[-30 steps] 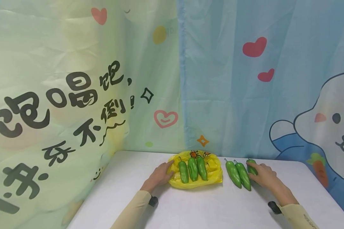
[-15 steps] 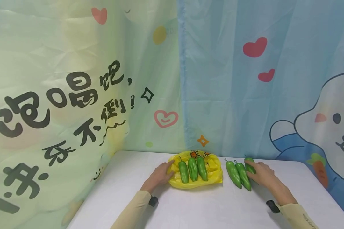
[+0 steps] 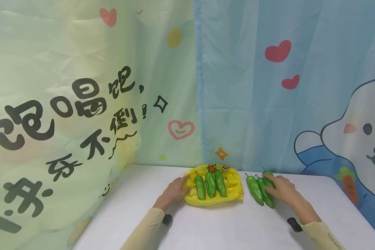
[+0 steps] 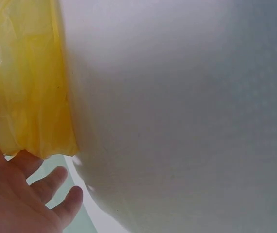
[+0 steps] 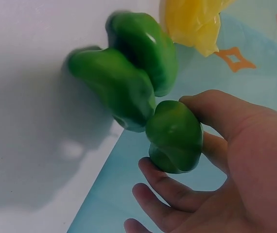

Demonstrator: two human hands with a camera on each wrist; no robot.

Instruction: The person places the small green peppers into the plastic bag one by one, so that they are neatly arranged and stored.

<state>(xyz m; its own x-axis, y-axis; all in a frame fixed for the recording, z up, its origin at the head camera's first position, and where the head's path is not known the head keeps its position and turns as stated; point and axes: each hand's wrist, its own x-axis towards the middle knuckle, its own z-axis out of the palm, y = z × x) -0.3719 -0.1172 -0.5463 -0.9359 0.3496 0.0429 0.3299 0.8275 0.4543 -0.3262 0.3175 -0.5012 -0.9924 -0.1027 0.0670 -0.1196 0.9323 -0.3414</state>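
Observation:
My right hand (image 3: 282,189) holds a green pepper (image 5: 175,136) between thumb and fingertips, its stem pointing away from me. Directly left of it, two more green peppers lie side by side, the outer one (image 3: 253,191) and the nearer one (image 5: 112,90); the held pepper overlaps the nearer one in the right wrist view. A yellow plastic bag (image 3: 212,202) is spread open on the table with three green peppers (image 3: 210,184) in a row on it. My left hand (image 3: 174,191) grips the bag's left edge, thumb on the near side; its outer fingers (image 4: 70,206) extend past the plastic.
The white table (image 3: 225,229) ends at a printed curtain (image 3: 228,104) close behind the bag and peppers. A dark band sits on each wrist, the right one (image 3: 294,224) and the left one (image 3: 167,219).
My right hand has shifted left with its pepper, bringing it up beside the two lying ones. The left hand, the bag and the other peppers have stayed put.

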